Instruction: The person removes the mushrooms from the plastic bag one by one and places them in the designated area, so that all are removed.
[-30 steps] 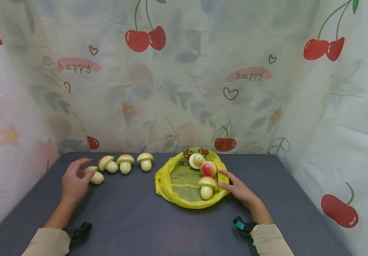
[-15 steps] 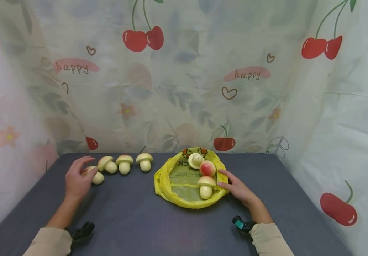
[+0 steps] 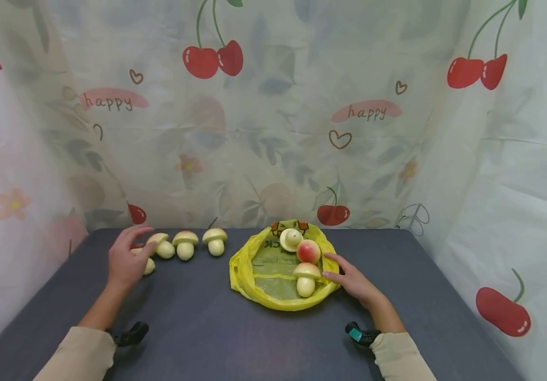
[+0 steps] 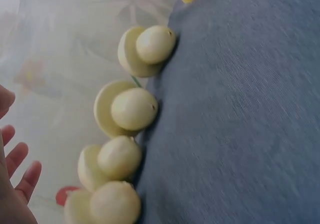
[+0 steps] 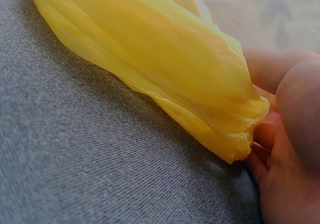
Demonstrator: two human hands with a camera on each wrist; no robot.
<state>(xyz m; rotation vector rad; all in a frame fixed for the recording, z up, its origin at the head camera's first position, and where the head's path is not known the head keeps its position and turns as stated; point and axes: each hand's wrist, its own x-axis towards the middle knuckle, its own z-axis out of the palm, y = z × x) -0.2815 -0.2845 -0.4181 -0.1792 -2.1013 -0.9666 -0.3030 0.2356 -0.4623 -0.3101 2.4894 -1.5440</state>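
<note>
My left hand (image 3: 127, 256) hovers beside a mushroom-shaped piece (image 3: 148, 266) with a pale stem, partly hidden behind the thumb. Three more such mushrooms stretch rightward: one tilted (image 3: 165, 248), then another (image 3: 185, 244) and a third (image 3: 215, 241). Spread fingers (image 4: 31, 176) show at the left wrist view's edge, holding nothing. On the right, my right hand (image 3: 353, 279) grips the rim of a yellow plastic bag (image 3: 242, 270), thumb and finger lapping over it. Inside lie an upright mushroom (image 3: 306, 286), a pink-topped mushroom cap (image 3: 309, 251) and a mushroom with its stem facing up (image 3: 291, 239).
A dark grey cloth-covered table (image 3: 254, 349) lies beneath everything. Cherry-printed curtains (image 3: 273, 132) hang behind the table and along both sides. Black wrist straps (image 3: 132, 334) are worn near both beige sleeves (image 3: 80, 352).
My left hand has shifted slightly right, covering more of the nearest mushroom and coming closer to the tilted one. My right hand and the bag have stayed in place.
</note>
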